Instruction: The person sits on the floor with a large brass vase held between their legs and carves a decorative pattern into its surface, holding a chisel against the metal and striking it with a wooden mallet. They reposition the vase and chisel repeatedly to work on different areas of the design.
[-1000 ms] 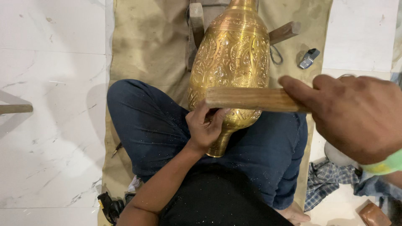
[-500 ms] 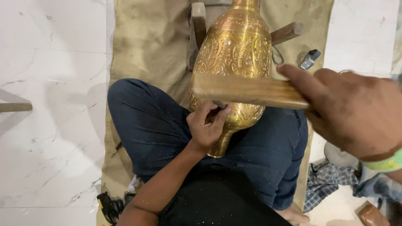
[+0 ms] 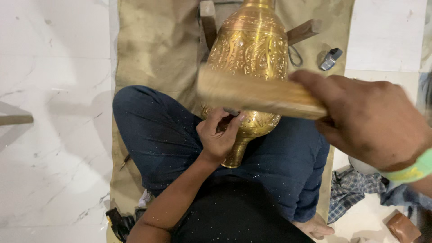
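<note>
A large engraved brass vase (image 3: 252, 49) lies across my lap, its foot toward me and its neck pointing away. My left hand (image 3: 219, 135) is pinched around a small dark tool held against the vase's lower body; the tool is mostly hidden by my fingers. My right hand (image 3: 373, 119) grips a wooden stick (image 3: 256, 92), held crosswise above the vase and blurred by motion. A green band circles my right wrist.
I sit cross-legged in blue jeans (image 3: 157, 135) on a tan cloth (image 3: 153, 45) over a white marble floor (image 3: 54, 90). Wooden blocks (image 3: 304, 30) prop the vase. A small grey object (image 3: 331, 58) lies right of it. Checked cloth (image 3: 348, 189) sits at lower right.
The wooden stick in my right hand has risen and swung higher over the vase, now blurred. My left hand stays against the vase's lower body.
</note>
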